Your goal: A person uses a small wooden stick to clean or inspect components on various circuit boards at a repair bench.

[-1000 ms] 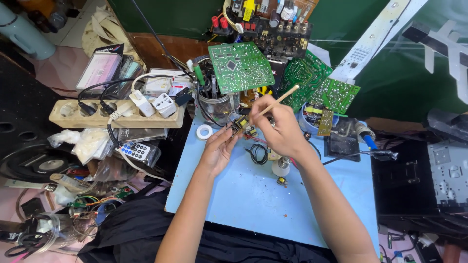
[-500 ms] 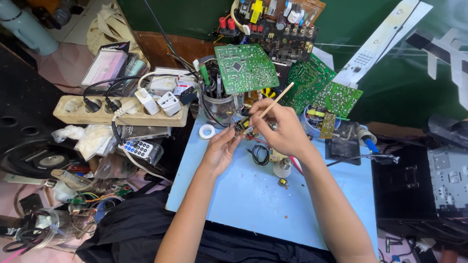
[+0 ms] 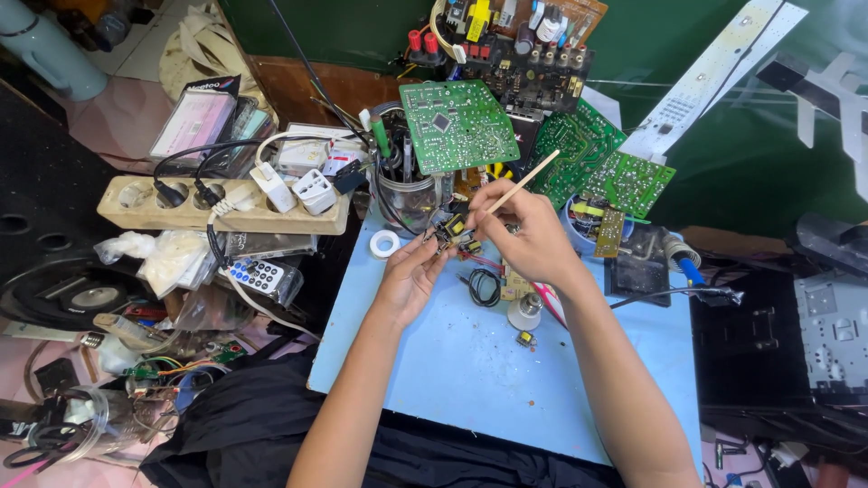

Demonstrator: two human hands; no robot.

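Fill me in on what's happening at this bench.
A person sits at a light blue work mat crowded with electronics. The left hand holds up a small circuit part with yellow pieces, and the right hand works a thin wooden stick against it. Green circuit boards lean behind, a power strip lies left, and tape sits nearby.

The small part [image 3: 455,231] pinched between the left hand [image 3: 411,276] and right hand [image 3: 533,237] is too small to identify (yellow and black). The stick's [image 3: 524,183] tip hides behind fingers.
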